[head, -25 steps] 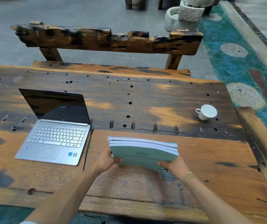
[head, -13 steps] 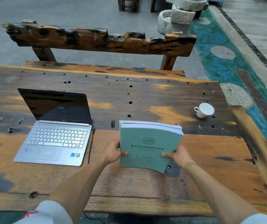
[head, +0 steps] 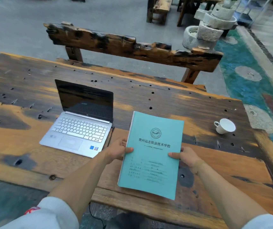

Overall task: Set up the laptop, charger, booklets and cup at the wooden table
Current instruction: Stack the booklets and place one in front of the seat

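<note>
Behind booklets (head: 150, 154), both hands' fingers seemingly hidden.

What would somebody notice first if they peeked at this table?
Probably the big teal booklets in the middle, near the table's front edge, gripped at their sides by the left hand and the right hand. Next comes the open silver laptop with its dark screen, to the left of them. A small white cup lies tipped on its side far off to the right on the holey wooden table.
</note>
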`<act>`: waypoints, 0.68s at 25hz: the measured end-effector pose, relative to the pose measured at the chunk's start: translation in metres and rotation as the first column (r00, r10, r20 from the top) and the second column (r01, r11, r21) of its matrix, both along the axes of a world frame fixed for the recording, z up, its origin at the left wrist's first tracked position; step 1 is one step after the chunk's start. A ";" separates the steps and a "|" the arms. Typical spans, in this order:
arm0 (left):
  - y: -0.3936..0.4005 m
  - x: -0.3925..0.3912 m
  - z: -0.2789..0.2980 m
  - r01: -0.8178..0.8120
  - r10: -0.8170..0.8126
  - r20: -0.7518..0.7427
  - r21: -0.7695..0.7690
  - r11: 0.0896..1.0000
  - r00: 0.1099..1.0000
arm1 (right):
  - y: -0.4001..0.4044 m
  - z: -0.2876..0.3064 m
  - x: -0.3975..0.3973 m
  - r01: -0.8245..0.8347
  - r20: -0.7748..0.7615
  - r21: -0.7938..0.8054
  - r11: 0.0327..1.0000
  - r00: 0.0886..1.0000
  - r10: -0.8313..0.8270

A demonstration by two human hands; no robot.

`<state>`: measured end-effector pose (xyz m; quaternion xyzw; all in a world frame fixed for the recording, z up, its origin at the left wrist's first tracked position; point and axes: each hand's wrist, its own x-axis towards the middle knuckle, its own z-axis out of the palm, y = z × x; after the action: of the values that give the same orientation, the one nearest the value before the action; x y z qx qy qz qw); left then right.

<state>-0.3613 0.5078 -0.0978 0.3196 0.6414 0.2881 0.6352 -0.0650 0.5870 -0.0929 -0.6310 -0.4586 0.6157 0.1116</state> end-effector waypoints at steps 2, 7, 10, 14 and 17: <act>-0.016 -0.004 0.005 -0.069 0.069 0.015 -0.015 0.998 0.998 | -0.005 0.000 -0.010 0.008 -0.075 -0.060 0.998 0.997 -0.013; -0.072 0.002 0.010 -0.264 0.266 0.014 -0.057 0.963 0.964 | -0.027 0.002 -0.021 -0.087 -0.227 -0.136 0.987 0.972 0.054; -0.112 0.011 0.015 -0.351 0.352 0.023 -0.047 0.935 0.936 | -0.037 0.003 -0.025 -0.210 -0.290 -0.162 0.964 0.944 0.157; -0.171 0.022 0.026 -0.494 0.494 0.006 -0.021 0.869 0.870 | -0.055 0.000 -0.043 -0.382 -0.335 -0.168 0.909 0.889 0.312; -0.218 0.025 0.030 -0.601 0.600 -0.029 -0.018 0.799 0.799 | -0.078 0.001 -0.065 -0.484 -0.357 -0.137 0.864 0.838 0.412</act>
<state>-0.3368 0.2901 -0.0679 0.0950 0.7203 0.4624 0.5082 -0.1301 0.5089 -0.0915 -0.4070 -0.4987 0.7644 -0.0357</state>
